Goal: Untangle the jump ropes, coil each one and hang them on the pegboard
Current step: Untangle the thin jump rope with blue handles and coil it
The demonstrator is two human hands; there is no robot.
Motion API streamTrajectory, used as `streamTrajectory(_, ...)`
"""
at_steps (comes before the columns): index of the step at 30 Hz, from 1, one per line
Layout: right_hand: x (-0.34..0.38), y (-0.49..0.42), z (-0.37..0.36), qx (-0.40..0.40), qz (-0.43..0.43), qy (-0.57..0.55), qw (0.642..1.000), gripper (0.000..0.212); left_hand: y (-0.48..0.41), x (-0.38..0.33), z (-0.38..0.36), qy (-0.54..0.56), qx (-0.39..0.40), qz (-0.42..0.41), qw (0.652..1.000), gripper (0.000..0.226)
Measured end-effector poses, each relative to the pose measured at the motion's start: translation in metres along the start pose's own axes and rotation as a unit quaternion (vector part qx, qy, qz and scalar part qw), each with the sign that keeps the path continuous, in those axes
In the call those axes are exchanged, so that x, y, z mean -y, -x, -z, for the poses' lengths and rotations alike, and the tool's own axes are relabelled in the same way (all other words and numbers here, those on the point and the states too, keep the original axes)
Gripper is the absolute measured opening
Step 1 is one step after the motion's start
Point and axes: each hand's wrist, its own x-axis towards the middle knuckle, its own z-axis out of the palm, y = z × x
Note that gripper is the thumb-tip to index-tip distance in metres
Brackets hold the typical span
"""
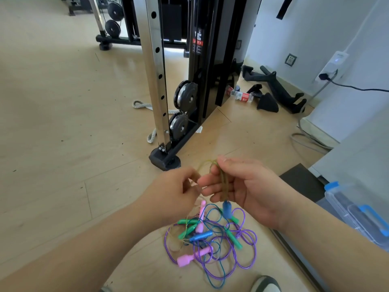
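Note:
My right hand [246,186] holds several loops of a thin yellowish rope [224,182] across its fingers, thumb pressed on the top of the loops. My left hand [174,188] pinches the same rope just to the left, fingertips nearly touching the right hand's. A blue handle [227,209] hangs below the right hand's fingers. Beneath both hands a tangle of jump ropes [212,237] lies on the wooden floor: purple [248,249] and blue cords with pink [189,257], green [232,239] and blue [201,236] handles. No pegboard is in view.
A cable machine frame [160,85] with pulleys stands just ahead; its black foot [165,160] is close to my hands. A clear plastic box with blue latches [357,213] sits at right. Black attachments [273,91] and a bottle lie by the wall. My shoe [266,284] is at the bottom.

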Motion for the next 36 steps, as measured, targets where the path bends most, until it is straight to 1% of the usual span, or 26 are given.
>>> streamTrajectory(1,-0.001,0.000,0.001,-0.003,0.001,0.002,1.000,0.024,-0.002,0.001,0.004,0.020,-0.014,0.009,1.000,0.012)
streamTrajectory(4,-0.004,0.001,0.006,0.000,-0.002,-0.004,1.000,0.024,-0.004,-0.004,0.009,0.102,-0.023,0.030,0.994,0.020)
streamTrajectory(7,-0.004,0.001,0.008,0.011,-0.018,-0.007,1.000,0.027,-0.004,-0.007,0.008,0.140,-0.012,0.023,0.990,0.024)
streamTrajectory(9,-0.005,0.002,0.005,0.026,-0.028,-0.002,0.999,0.029,-0.005,-0.010,0.010,0.168,-0.028,0.029,0.985,0.027)
streamTrajectory(11,-0.006,0.002,0.001,0.033,-0.028,-0.023,0.999,0.029,-0.008,-0.013,0.014,0.176,-0.053,0.041,0.982,0.025)
streamTrajectory(12,-0.005,0.001,0.000,0.027,-0.025,-0.042,0.998,0.029,-0.008,-0.012,0.015,0.159,-0.059,0.043,0.985,0.023)
streamTrajectory(13,-0.004,-0.001,0.001,0.012,-0.025,-0.059,0.998,0.028,-0.008,-0.009,0.017,0.112,-0.054,0.041,0.991,0.022)
streamTrajectory(14,-0.002,-0.002,0.002,-0.010,-0.028,-0.069,0.997,0.027,-0.008,-0.005,0.021,0.027,-0.027,0.039,0.998,0.025)
streamTrajectory(15,-0.001,-0.004,0.003,-0.029,-0.033,-0.070,0.997,0.025,-0.006,0.000,0.025,-0.085,0.029,0.043,0.995,0.035)
streamTrajectory(16,-0.001,-0.005,0.005,-0.043,-0.037,-0.058,0.997,0.024,-0.002,0.004,0.028,-0.190,0.097,0.054,0.975,0.051)
streamTrajectory(17,-0.002,-0.005,0.006,-0.051,-0.037,-0.037,0.997,0.024,0.000,0.008,0.030,-0.249,0.156,0.068,0.953,0.069)
streamTrajectory(18,-0.004,-0.005,0.005,-0.055,-0.035,-0.012,0.998,0.024,0.002,0.011,0.031,-0.261,0.193,0.081,0.943,0.084)
streamTrajectory(19,-0.006,-0.005,0.004,-0.053,-0.035,0.012,0.998,0.024,0.005,0.009,0.032,-0.237,0.208,0.079,0.946,0.093)
streamTrajectory(20,-0.008,-0.004,0.001,-0.046,-0.036,0.033,0.998,0.023,0.005,0.007,0.030,-0.185,0.199,0.063,0.960,0.096)
streamTrajectory(21,-0.009,-0.003,-0.001,-0.036,-0.040,0.048,0.997,0.024,0.005,0.004,0.027,-0.112,0.168,0.032,0.979,0.095)
streamTrajectory(22,-0.009,-0.002,-0.004,-0.025,-0.043,0.055,0.997,0.024,0.005,0.000,0.022,-0.031,0.126,-0.006,0.992,0.089)
streamTrajectory(23,-0.009,-0.002,-0.005,-0.015,-0.045,0.054,0.997,0.024,0.003,-0.002,0.019,0.035,0.087,-0.037,0.995,0.075)
streamTrajectory(24,-0.008,-0.002,-0.006,-0.006,-0.049,0.045,0.998,0.024,0.003,-0.005,0.017,0.070,0.059,-0.068,0.993,0.057)
streamTrajectory(25,-0.007,-0.003,-0.006,0.002,-0.055,0.031,0.998,0.023,0.003,-0.007,0.017,0.070,0.039,-0.093,0.992,0.042)
streamTrajectory(26,-0.006,-0.004,-0.006,0.009,-0.065,0.012,0.998,0.023,0.005,-0.009,0.019,0.055,0.026,-0.109,0.992,0.034)
streamTrajectory(29,-0.005,-0.006,-0.003,0.012,-0.088,-0.035,0.995,0.026,0.005,-0.007,0.025,-0.007,0.002,-0.125,0.992,0.019)
streamTrajectory(30,-0.006,-0.006,-0.002,0.015,-0.091,-0.032,0.995,0.027,0.003,-0.006,0.027,-0.016,-0.011,-0.125,0.992,0.017)
streamTrajectory(32,-0.005,-0.004,0.000,0.050,-0.103,-0.006,0.993,0.028,0.002,-0.006,0.031,0.007,-0.026,-0.094,0.995,0.017)
streamTrajectory(34,-0.005,-0.002,0.000,0.101,-0.110,0.016,0.989,0.028,0.002,-0.007,0.033,0.036,-0.017,-0.062,0.997,0.020)
streamTrajectory(36,-0.005,-0.002,0.001,0.124,-0.103,0.022,0.987,0.029,0.002,-0.008,0.033,0.052,-0.011,-0.057,0.997,0.023)
